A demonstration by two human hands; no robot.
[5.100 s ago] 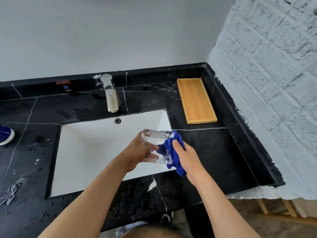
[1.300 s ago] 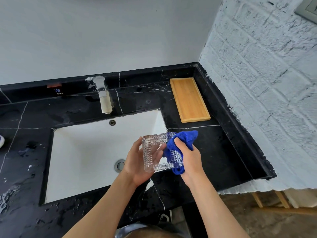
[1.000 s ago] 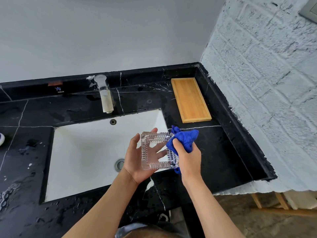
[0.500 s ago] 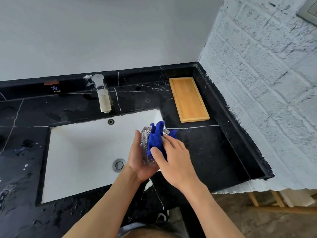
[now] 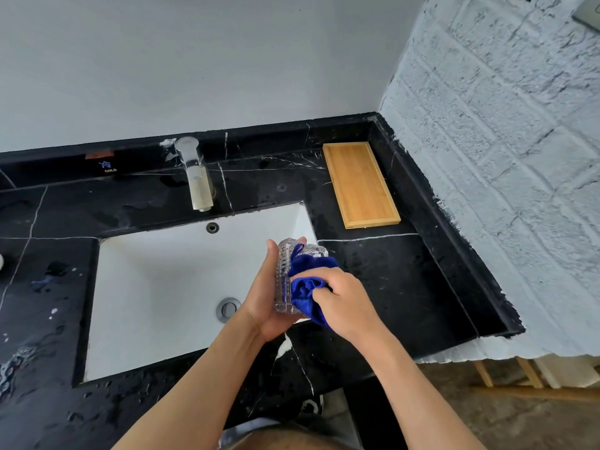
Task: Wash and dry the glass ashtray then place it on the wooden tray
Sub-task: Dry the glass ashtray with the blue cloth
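Observation:
My left hand [image 5: 268,295] cups the square cut-glass ashtray [image 5: 283,280] from behind, holding it tilted on edge over the sink's right front corner. My right hand [image 5: 344,302] presses a bunched blue cloth [image 5: 306,284] into the ashtray's hollow, so most of the glass is hidden. The wooden tray [image 5: 360,183] lies bare on the black counter at the back right, well apart from both hands.
A white sink [image 5: 156,287] with a drain is set in the wet black marble counter [image 5: 389,287]. A metal faucet [image 5: 194,177] stands behind it. A white brick wall [image 5: 503,157] borders the right side; the counter edge drops off at the front right.
The ashtray went from flat-facing to tilted on edge in my left hand. My right hand moved the blue cloth from the ashtray's right rim into its hollow and pressed it deeper.

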